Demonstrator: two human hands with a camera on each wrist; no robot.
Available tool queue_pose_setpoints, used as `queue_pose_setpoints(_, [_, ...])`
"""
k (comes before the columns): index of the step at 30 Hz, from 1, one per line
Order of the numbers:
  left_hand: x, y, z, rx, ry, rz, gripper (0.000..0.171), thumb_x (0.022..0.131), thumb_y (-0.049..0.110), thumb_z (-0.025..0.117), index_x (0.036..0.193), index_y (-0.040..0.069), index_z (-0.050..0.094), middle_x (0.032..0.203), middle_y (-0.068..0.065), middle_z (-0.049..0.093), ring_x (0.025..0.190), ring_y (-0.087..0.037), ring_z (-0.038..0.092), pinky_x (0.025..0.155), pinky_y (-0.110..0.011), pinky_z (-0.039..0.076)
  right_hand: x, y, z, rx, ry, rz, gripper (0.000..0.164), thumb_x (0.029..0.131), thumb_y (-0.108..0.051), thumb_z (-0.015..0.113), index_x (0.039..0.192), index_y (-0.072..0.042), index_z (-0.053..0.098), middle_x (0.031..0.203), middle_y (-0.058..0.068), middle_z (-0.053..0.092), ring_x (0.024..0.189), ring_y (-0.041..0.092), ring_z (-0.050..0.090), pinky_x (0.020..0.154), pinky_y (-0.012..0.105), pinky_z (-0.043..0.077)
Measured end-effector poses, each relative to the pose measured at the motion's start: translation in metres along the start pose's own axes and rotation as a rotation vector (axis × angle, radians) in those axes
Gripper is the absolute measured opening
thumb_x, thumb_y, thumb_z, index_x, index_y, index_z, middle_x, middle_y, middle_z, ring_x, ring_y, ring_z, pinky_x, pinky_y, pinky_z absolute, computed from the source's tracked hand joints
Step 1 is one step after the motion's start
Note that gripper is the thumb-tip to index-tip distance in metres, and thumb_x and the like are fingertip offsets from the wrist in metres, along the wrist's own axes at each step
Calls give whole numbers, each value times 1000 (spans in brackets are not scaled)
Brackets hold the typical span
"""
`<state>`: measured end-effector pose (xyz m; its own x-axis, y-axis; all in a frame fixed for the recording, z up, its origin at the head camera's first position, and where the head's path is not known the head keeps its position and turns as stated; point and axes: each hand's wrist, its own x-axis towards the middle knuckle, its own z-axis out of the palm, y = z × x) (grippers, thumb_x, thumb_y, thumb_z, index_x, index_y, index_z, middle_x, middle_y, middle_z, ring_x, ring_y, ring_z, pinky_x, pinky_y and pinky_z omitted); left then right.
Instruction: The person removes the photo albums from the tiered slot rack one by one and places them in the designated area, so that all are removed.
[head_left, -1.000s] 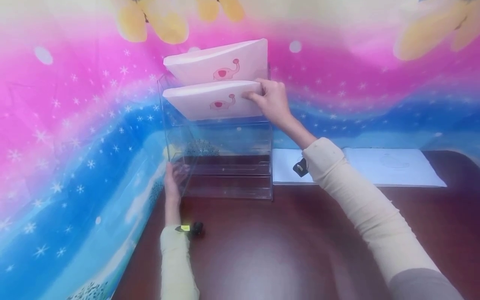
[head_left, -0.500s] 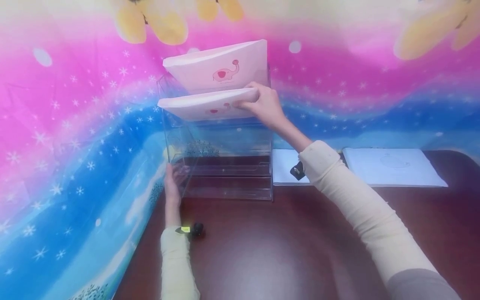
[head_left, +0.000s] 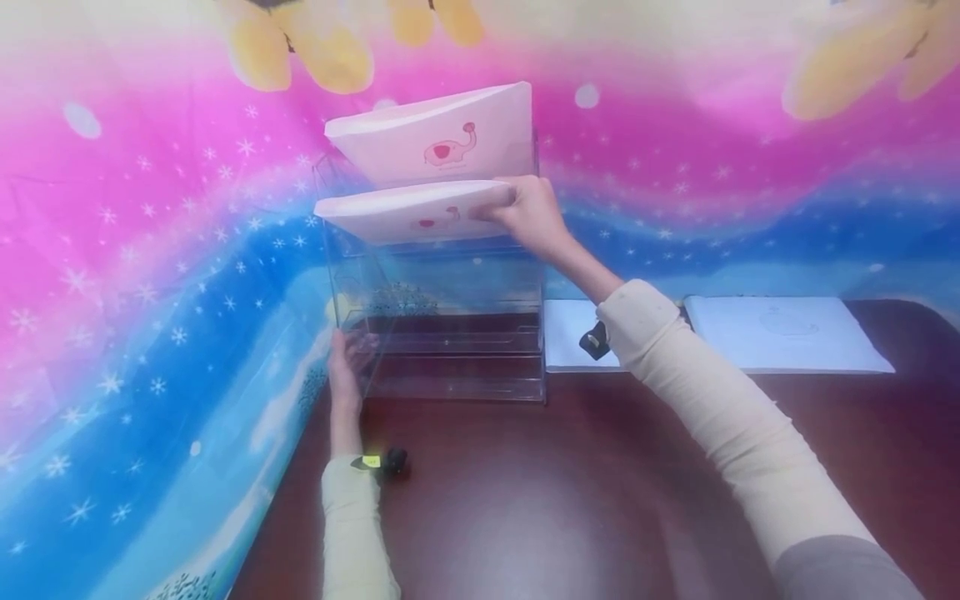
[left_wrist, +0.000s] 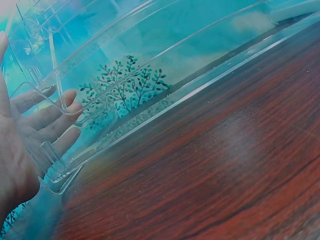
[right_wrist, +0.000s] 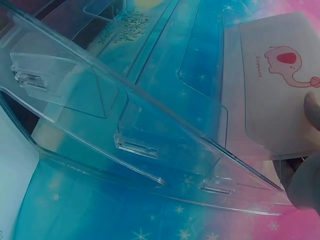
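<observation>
A clear plastic tiered rack (head_left: 450, 341) stands on the table against the patterned backdrop. My right hand (head_left: 534, 218) pinches the right edge of a white booklet (head_left: 378, 218) with a red elephant drawing, thumb on its front. This booklet leans back in an upper tier. Behind and above it, a second elephant booklet (head_left: 390, 154) sits in the top tier. My left hand (head_left: 345, 367) is at the rack's lower left side; in the left wrist view its fingers (left_wrist: 60, 116) extend along the clear side panel. The lower tiers hold no booklet.
Two white booklets lie flat right of the rack: one (head_left: 573, 333) partly behind my right sleeve, the other (head_left: 795, 333) farther right with a faint drawing. The dark wooden table (head_left: 480, 500) spreads in front. A colourful backdrop (head_left: 187, 250) stands close behind and left.
The held booklet has lowered slightly and tilted further back, my right hand moving down and a little left with it. My left hand stays in place at the rack's side.
</observation>
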<state>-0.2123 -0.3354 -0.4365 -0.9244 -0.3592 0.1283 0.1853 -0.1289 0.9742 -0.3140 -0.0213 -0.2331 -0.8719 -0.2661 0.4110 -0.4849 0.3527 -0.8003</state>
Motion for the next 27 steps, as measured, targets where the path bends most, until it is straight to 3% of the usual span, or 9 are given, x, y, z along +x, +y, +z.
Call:
queue_pose_setpoints(7, [11, -17, -3, -14, -6, 7, 66, 114, 43, 27, 142, -14, 47, 131, -32, 61, 125, -49, 53, 115, -56, 37, 0, 1, -4, -5, 15, -34, 34, 90, -12, 83, 123, -10, 77, 116, 9, 77, 109, 18, 71, 88, 31, 57])
queue_pose_setpoints(12, [17, -29, 0, -12, 24, -9, 69, 112, 50, 29, 141, -8, 51, 133, -30, 61, 122, -42, 57, 112, -47, 42, -2, 1, -4, -32, 59, -107, 32, 92, -12, 81, 123, -9, 77, 116, 9, 77, 107, 20, 73, 87, 32, 58])
queue_pose_setpoints(18, [19, -32, 5, -9, 45, -1, 73, 109, 58, 34, 137, -7, 54, 126, -22, 67, 118, -38, 60, 109, -44, 45, -5, -2, -3, -72, 153, -225, 28, 92, -13, 81, 120, -7, 78, 112, 11, 77, 102, 23, 75, 84, 33, 60])
queue_pose_setpoints(27, [19, -31, 9, -6, 28, -13, 77, 108, 62, 34, 139, -6, 53, 128, -23, 66, 118, -36, 60, 108, -41, 46, -6, -9, -11, 23, 245, -258, 27, 93, -14, 81, 119, -9, 78, 110, 9, 78, 102, 18, 75, 86, 28, 60])
